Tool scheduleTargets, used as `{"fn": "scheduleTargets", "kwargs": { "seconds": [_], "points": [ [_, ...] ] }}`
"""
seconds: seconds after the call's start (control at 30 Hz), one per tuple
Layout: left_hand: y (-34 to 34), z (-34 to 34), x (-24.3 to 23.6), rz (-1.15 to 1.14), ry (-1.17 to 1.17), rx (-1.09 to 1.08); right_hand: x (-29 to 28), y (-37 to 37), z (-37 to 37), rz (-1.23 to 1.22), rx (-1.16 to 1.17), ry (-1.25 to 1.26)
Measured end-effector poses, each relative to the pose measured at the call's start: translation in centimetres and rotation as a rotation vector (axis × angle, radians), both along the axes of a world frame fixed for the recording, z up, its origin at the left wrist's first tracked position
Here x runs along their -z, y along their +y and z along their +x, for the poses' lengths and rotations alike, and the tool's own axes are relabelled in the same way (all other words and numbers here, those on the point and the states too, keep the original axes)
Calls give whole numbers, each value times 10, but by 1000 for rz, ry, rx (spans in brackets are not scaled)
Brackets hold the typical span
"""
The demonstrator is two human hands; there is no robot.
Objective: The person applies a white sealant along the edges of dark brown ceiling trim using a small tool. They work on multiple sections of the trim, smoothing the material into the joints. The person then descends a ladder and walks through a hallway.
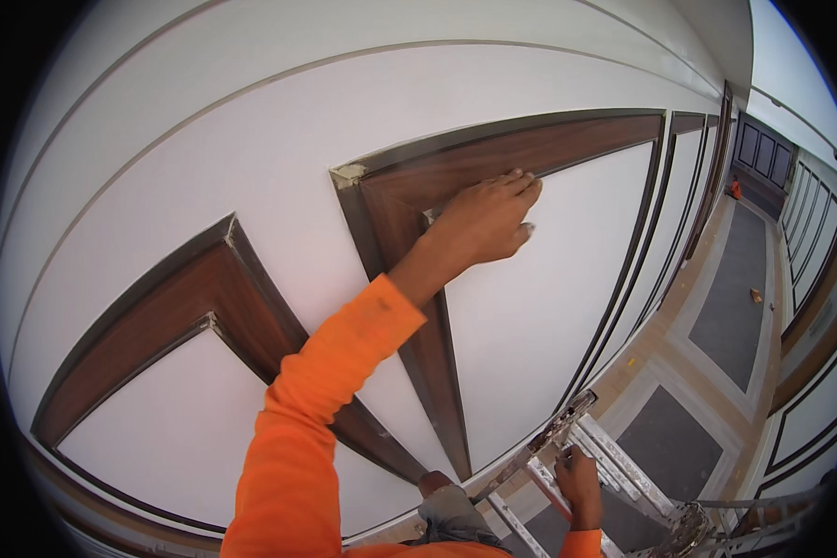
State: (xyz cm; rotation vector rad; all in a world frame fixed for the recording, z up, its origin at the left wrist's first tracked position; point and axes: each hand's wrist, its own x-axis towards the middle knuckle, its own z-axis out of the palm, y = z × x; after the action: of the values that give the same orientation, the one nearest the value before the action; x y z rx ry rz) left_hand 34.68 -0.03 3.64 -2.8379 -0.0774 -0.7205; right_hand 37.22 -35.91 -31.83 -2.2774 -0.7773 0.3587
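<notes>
My left hand (486,221) lies against the brown wood-grain frame (493,166) of a wall panel, at the inner edge of its upper strip. Its fingers are stretched along the wood, with the thumb apart; anything under the palm is hidden. Pale filler (349,174) marks the frame's outer upper left corner. Low on the right, my right hand (578,482) is closed beside a paint-spotted ladder (614,465). Something small and dark shows at its fingertips, too small to name. Both sleeves are orange.
A second brown frame (158,321) is on the white wall to the left. My knee (446,507) is near the wall below. Beyond the ladder, a corridor floor (735,288) with grey and pale areas runs to dark doors (763,153). Someone in orange (735,189) is far off.
</notes>
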Motion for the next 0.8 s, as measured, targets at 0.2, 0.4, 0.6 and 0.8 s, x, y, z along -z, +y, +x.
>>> {"fn": "scheduleTargets", "kwargs": {
  "seconds": [0.2, 0.4, 0.6, 0.8],
  "points": [
    [32, 133, -20, -82, 104, 132, -4, 7, -7, 5, -4, -12],
    [4, 154, 5, -111, -166, 4, 15, -3, 8, 4, -30, -37],
    [-10, -14, 18, -138, -307, -23, 0, -7, 2, -19, 3, 20],
    [-114, -205, -62, -682, -34, -613, 0, -2, 2, 28, -23, 12]
  ]
}}
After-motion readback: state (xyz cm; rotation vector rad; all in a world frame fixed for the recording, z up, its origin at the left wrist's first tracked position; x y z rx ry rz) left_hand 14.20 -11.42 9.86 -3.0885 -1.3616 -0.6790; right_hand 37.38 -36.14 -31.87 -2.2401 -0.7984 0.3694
